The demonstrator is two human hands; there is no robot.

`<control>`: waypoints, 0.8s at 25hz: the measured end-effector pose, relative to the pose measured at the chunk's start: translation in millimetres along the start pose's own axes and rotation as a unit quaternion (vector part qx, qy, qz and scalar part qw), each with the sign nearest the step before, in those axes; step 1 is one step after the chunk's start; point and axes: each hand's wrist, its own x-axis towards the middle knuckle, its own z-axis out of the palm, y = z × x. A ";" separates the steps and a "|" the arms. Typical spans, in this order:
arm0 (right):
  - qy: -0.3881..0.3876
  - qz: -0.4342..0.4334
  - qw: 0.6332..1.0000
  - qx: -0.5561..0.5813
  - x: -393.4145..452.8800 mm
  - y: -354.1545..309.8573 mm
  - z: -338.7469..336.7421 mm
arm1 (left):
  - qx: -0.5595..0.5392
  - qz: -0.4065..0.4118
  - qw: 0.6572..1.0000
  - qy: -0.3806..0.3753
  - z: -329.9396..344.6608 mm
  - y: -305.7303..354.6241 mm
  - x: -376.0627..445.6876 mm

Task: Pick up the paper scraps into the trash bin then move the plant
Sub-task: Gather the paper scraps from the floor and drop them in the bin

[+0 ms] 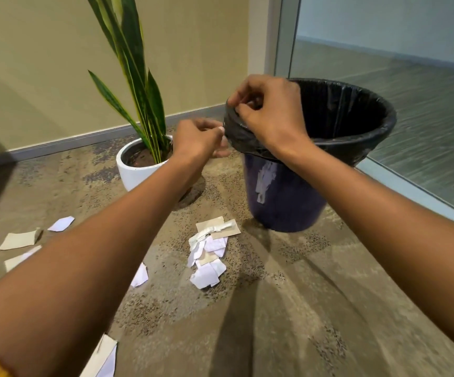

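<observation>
A dark blue trash bin (288, 205) lined with a black bag (356, 110) stands on the carpet right of centre. My right hand (270, 110) pinches the bag's edge at the near left rim. My left hand (198, 137) is just left of the rim, fingers curled; it seems to pinch the bag edge or a small white scrap, but blur hides which. A snake plant (136, 77) in a white pot (128, 170) stands left of the bin. Paper scraps lie on the floor: a pile (209, 254) in front of the bin, more at the left (19, 239) and bottom (103, 360).
A beige wall with a grey baseboard (84, 136) runs behind the plant. A glass partition (410, 104) stands right of the bin, close to it. Patterned carpet (302, 308) covers the floor in front of me.
</observation>
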 end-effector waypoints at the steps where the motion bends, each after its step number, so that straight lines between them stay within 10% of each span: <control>1: -0.020 -0.009 0.999 0.023 -5.8 -3.7 11.8 | 0.024 -0.013 1.000 0.000 -7.8 -12.2 -0.5; 10: -0.263 0.109 0.959 0.005 -76.2 56.8 114.1 | 0.198 -0.108 0.973 -0.045 -48.0 -121.4 -0.4; 20: -0.535 0.075 0.809 -0.231 -114.4 115.8 156.1 | 0.520 -0.048 0.805 -0.281 -38.2 -195.1 -17.2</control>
